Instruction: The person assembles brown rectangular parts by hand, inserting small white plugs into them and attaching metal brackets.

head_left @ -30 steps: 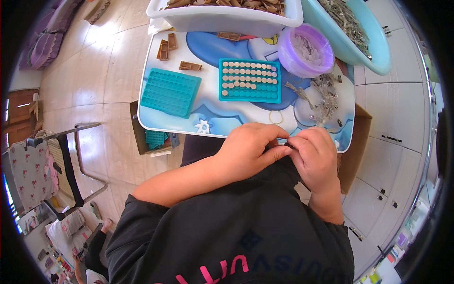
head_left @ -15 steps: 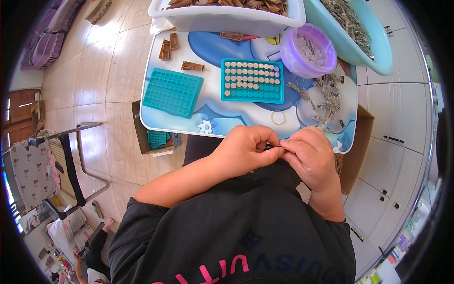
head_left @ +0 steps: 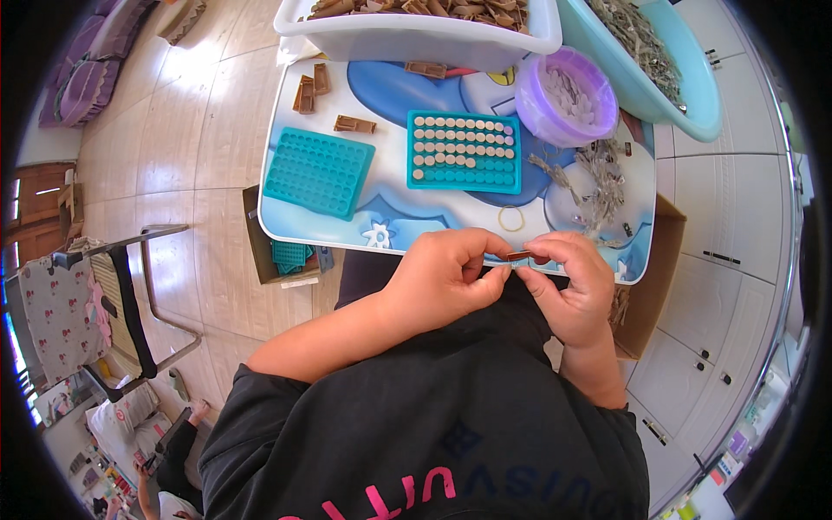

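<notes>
While our left hand [head_left: 446, 282] and right hand [head_left: 572, 290] meet just below the near edge of the small blue table [head_left: 381, 87], we pinch a small brown piece [head_left: 518, 255] between the fingertips of both. Our left fingers curl in toward it from one side, our right thumb and forefinger close on its other end; what sort of piece it is, we cannot tell, since it is tiny and half hidden.

On the table, well ahead of our hands, lies a teal tray [head_left: 465, 151] whose holes are partly filled with pale round discs, and to its left a second teal tray [head_left: 318, 172] with bare holes. A rubber band [head_left: 511, 218] lies near the table's front edge, just beyond our right hand. A purple bowl [head_left: 567, 95] sits at the far right beside a loose heap of grey metal bits [head_left: 598, 178]. A few brown pieces [head_left: 308, 90] lie at the far left, next to a white tub [head_left: 416, 35].
</notes>
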Demonstrator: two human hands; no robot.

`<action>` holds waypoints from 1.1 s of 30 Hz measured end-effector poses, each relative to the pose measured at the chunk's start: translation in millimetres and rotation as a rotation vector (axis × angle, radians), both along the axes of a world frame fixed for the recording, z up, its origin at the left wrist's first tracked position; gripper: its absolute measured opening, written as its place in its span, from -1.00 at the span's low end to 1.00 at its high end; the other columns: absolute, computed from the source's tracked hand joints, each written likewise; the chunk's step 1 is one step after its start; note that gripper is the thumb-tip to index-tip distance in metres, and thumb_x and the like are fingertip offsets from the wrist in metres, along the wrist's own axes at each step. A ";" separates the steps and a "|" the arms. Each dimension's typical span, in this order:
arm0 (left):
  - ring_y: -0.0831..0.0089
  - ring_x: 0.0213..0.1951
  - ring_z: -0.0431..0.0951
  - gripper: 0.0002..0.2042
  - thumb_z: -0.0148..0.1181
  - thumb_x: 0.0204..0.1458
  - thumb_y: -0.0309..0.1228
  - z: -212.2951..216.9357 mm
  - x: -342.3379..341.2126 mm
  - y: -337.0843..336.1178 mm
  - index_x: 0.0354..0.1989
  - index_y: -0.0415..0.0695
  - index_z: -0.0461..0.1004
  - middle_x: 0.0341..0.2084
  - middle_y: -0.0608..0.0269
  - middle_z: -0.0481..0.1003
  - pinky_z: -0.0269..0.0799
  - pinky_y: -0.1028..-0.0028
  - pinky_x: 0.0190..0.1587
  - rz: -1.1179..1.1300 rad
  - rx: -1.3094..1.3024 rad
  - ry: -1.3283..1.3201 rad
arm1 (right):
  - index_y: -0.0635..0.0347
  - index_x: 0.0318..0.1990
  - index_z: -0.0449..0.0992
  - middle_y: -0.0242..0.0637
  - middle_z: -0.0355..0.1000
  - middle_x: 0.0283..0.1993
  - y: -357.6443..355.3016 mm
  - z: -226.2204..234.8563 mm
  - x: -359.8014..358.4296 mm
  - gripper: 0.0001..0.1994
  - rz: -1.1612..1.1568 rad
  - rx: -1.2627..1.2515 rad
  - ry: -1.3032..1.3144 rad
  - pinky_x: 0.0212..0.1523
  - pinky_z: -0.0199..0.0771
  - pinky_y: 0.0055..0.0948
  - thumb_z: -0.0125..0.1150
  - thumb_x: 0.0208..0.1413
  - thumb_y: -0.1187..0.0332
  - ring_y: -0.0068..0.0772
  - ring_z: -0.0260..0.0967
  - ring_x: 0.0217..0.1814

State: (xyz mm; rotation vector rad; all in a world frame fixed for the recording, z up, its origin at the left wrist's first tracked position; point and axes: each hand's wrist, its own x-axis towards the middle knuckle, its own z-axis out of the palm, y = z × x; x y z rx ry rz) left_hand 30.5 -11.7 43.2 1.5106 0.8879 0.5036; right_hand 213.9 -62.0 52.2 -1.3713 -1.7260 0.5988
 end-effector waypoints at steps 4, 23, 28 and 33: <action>0.56 -0.67 0.26 -0.78 0.26 -0.22 -0.53 -7.3 1.2 -3.0 -0.32 -0.16 0.51 -0.80 0.37 0.23 0.16 0.53 -0.59 0.094 0.392 -0.018 | 0.29 -0.32 0.47 -0.20 0.45 -0.37 -4.0 -2.5 -7.1 -0.78 -0.113 -0.060 0.098 -0.37 0.39 -0.53 0.32 -0.19 0.58 -0.38 0.40 -0.42; 0.51 -0.28 0.54 -0.80 0.17 0.03 -0.53 -18.0 -4.9 -6.6 -0.18 -0.31 0.43 -0.37 0.22 0.51 0.49 0.57 -0.22 0.022 -0.613 -0.378 | 0.33 -0.37 0.46 -0.17 0.48 -0.39 19.1 -30.7 -2.5 -0.94 -0.400 0.242 0.075 -0.30 0.39 -0.52 0.20 -0.02 0.60 -0.38 0.43 -0.38; 0.50 -0.31 0.55 -0.78 0.18 0.04 -0.43 -17.4 -7.6 -1.6 -0.22 -0.34 0.45 -0.37 0.17 0.52 0.50 0.55 -0.27 -0.125 -0.785 -0.228 | 0.35 -0.37 0.46 -0.17 0.48 -0.39 18.9 -32.8 -6.7 -0.97 -0.325 0.170 0.179 -0.29 0.39 -0.54 0.16 0.01 0.60 -0.41 0.42 -0.37; 0.42 -0.36 0.54 -0.75 0.23 -0.02 -0.40 -8.1 -22.6 12.3 -0.19 -0.26 0.45 -0.37 0.17 0.52 0.46 0.48 -0.30 -0.115 0.007 0.035 | 0.35 -0.35 0.44 -0.17 0.47 -0.39 12.2 -32.6 -5.8 -0.97 -0.154 0.081 0.331 -0.29 0.37 -0.56 0.14 0.03 0.61 -0.44 0.40 -0.36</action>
